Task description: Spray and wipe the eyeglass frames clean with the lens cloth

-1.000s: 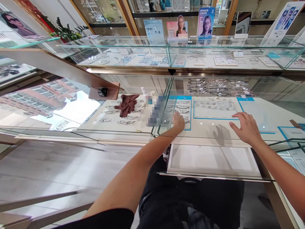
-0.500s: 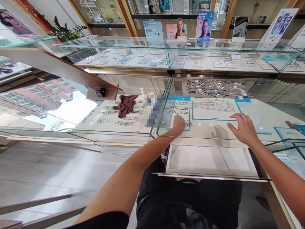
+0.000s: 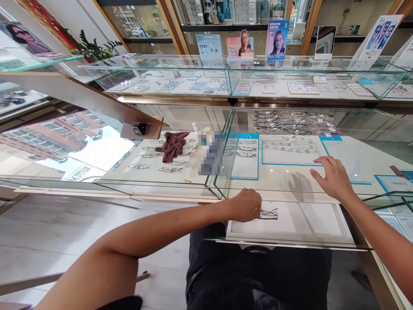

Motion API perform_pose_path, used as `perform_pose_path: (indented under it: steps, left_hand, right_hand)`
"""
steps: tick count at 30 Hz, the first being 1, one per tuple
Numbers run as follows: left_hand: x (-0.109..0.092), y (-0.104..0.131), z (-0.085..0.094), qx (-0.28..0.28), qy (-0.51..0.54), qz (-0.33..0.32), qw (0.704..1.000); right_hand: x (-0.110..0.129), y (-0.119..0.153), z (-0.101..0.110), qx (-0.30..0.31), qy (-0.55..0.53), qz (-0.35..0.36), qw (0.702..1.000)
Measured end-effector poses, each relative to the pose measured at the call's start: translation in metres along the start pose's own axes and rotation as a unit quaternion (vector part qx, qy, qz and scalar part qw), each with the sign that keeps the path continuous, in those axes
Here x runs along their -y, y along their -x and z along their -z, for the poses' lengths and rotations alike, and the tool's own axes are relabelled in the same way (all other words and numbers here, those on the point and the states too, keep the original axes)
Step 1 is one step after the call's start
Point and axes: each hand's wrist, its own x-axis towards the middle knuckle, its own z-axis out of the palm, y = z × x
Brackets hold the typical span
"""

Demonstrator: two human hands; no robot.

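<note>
A pair of glasses [image 3: 268, 214] is gripped in my left hand [image 3: 247, 205], whose fingers are closed at its left end. Both are over the left part of the pulled-out white drawer [image 3: 297, 230]. My right hand [image 3: 333, 177] hovers above the glass counter at the right, palm down, fingers loosely spread and holding nothing. Beyond my left hand, a blue-edged display sheet [image 3: 245, 170] lies under the counter level with more glasses [image 3: 246, 148] on its upper part. To its right is a second blue-edged sheet [image 3: 290, 157].
A crumpled brown cloth [image 3: 174, 146] rests left of centre among several glasses. Several more frames [image 3: 295, 122] line the back of the case. Glass panel edges [image 3: 222, 163] run beside my left hand. A wooden ledge [image 3: 143, 127] juts in at the left.
My left hand has come back from the display sheet toward me, carrying the glasses over the drawer. My right hand has stayed nearly in place. The view has tilted slightly.
</note>
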Motion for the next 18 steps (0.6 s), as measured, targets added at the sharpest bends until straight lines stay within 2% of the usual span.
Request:
perform_pose_path:
  steps: [2, 4, 7, 10, 12, 15, 18]
  left_hand:
    - [-0.014, 0.020, 0.021, 0.008, 0.062, -0.053, 0.997]
    - [-0.021, 0.032, 0.048, -0.009, 0.093, -0.080, 0.992]
    - [-0.011, 0.032, 0.088, -0.074, 0.035, -0.040, 0.996]
    - [0.025, 0.009, 0.119, -0.139, -0.070, 0.049, 0.987]
    - [0.058, -0.012, 0.130, -0.163, -0.131, 0.112, 0.971]
    - [0.105, -0.044, 0.136, -0.174, -0.195, 0.200, 0.944]
    - [0.140, -0.071, 0.134, -0.182, -0.211, 0.235, 0.931]
  right_hand:
    - [0.000, 0.000, 0.000, 0.001, 0.001, -0.003, 1.000]
    - [0.000, 0.000, 0.000, 0.003, 0.002, -0.003, 1.000]
    - [0.000, 0.000, 0.000, 0.001, 0.002, -0.003, 1.000]
    - [-0.001, 0.000, 0.000, -0.001, 0.000, -0.003, 1.000]
    - [-0.001, 0.000, -0.001, -0.006, -0.003, 0.000, 1.000]
    - [-0.003, 0.000, -0.002, -0.014, -0.007, 0.004, 1.000]
    - [-0.004, -0.001, -0.004, -0.015, -0.005, 0.009, 1.000]
